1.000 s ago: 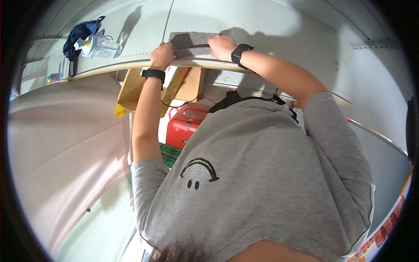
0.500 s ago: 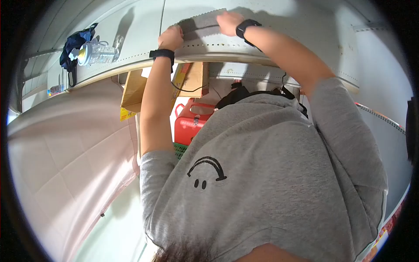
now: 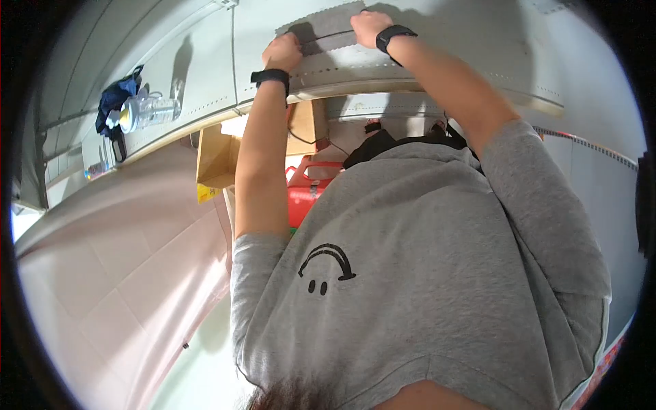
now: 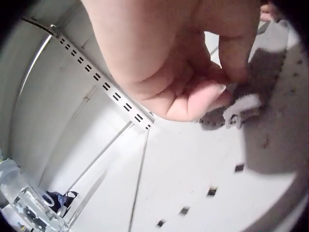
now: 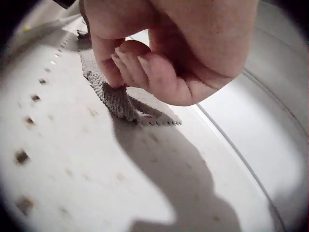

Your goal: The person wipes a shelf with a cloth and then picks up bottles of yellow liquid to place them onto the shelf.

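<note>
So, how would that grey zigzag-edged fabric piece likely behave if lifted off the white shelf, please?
Probably floppy: the grey zigzag-edged fabric piece folds where the right hand pinches it. Likely light, since the left hand holds a corner with fingertips alone. Its coarse weave should grip, not slip, on the white perforated shelf.

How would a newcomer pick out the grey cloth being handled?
Find the white perforated metal shelf at the head view's top. On it, pinched by the left hand and the right hand, lies the grey textured cloth. It alone has zigzag-cut edges.
</note>
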`<action>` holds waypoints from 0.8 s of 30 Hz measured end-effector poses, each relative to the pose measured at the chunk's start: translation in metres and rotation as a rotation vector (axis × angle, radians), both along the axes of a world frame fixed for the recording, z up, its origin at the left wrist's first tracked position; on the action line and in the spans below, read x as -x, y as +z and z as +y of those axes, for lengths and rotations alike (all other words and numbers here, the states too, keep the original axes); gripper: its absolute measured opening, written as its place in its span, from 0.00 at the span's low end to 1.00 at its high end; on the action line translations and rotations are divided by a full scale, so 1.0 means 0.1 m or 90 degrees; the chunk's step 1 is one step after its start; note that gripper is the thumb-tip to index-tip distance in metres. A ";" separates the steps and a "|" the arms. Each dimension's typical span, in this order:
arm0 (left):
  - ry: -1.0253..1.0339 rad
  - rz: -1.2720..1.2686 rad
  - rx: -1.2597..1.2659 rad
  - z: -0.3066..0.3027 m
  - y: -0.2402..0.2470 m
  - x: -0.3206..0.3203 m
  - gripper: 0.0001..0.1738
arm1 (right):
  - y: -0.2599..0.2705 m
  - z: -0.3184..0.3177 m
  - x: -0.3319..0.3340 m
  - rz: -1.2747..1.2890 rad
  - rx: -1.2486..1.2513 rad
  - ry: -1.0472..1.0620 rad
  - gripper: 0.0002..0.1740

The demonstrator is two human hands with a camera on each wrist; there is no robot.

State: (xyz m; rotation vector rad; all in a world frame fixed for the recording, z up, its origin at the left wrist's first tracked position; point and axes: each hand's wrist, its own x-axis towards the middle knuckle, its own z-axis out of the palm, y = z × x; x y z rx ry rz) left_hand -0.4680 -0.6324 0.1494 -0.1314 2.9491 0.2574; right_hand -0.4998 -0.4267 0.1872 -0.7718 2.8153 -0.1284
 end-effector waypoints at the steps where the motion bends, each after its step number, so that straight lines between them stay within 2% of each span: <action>1: -0.011 0.000 -0.003 0.15 0.02 0.05 0.11 | -0.01 0.13 0.04 0.000 -0.003 -0.011 0.12; 4: -0.099 -0.033 -0.022 0.52 0.06 0.15 0.11 | -0.07 0.62 0.11 -0.024 -0.068 -0.007 0.11; 6: -0.202 -0.136 -0.040 0.67 0.03 0.10 0.10 | -0.11 0.95 -0.01 -0.065 0.003 0.014 0.09; 7: -0.217 -0.160 -0.042 0.79 0.18 0.00 0.10 | -0.18 1.09 -0.09 -0.067 0.018 0.014 0.09; 10: -0.261 -0.122 -0.036 0.96 0.27 -0.24 0.08 | -0.14 1.33 -0.32 -0.102 0.049 -0.001 0.09; 14: -0.260 -0.118 -0.044 0.99 0.12 -0.06 0.08 | -0.14 1.39 -0.28 -0.076 0.129 0.001 0.09; 16: -0.245 -0.115 -0.015 1.10 0.09 0.12 0.09 | -0.17 1.39 -0.09 0.000 0.051 -0.019 0.09; 18: -0.149 -0.037 -0.025 1.27 -0.03 0.30 0.08 | -0.14 1.42 0.04 0.037 0.034 -0.104 0.09; 21: -0.087 -0.001 -0.041 1.64 0.10 0.35 0.12 | -0.10 1.55 0.18 0.055 0.003 -0.145 0.10; 24: -0.126 -0.030 -0.015 1.81 0.02 0.32 0.12 | -0.06 1.81 0.09 0.045 -0.001 -0.133 0.10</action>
